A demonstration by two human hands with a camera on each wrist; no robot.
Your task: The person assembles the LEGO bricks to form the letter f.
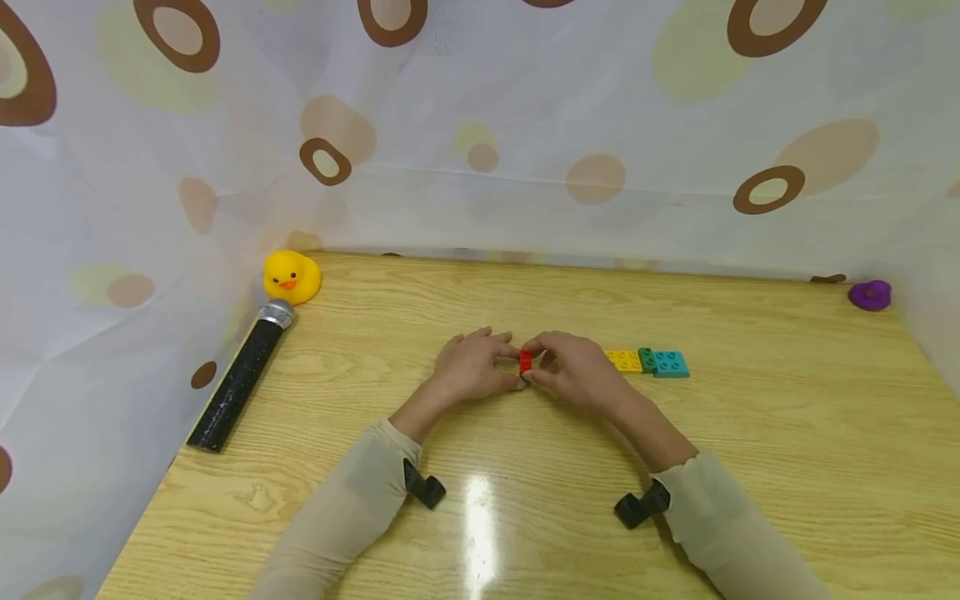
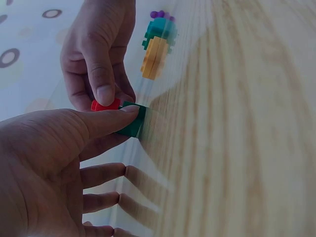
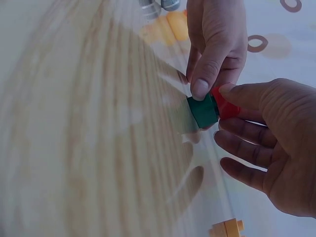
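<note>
Near the middle of the table, a small red toy brick (image 1: 526,362) stands on top of a dark green brick (image 3: 203,113). My left hand (image 1: 468,367) pinches the green brick low against the tabletop, its other fingers spread. The thumb and a finger of my right hand (image 1: 577,367) grip the red brick from the opposite side. In the right wrist view the two bricks touch, the red one slightly tilted; whether their studs are fully pressed together I cannot tell. Fingers hide part of both bricks.
Just right of my right hand lie a yellow brick (image 1: 623,360), a green brick (image 1: 647,360) and a light-blue brick (image 1: 671,364) in a row. A yellow duck (image 1: 292,277) and a black microphone (image 1: 242,379) are at the left, a purple duck (image 1: 870,295) at the far right. Patterned sheets enclose the table.
</note>
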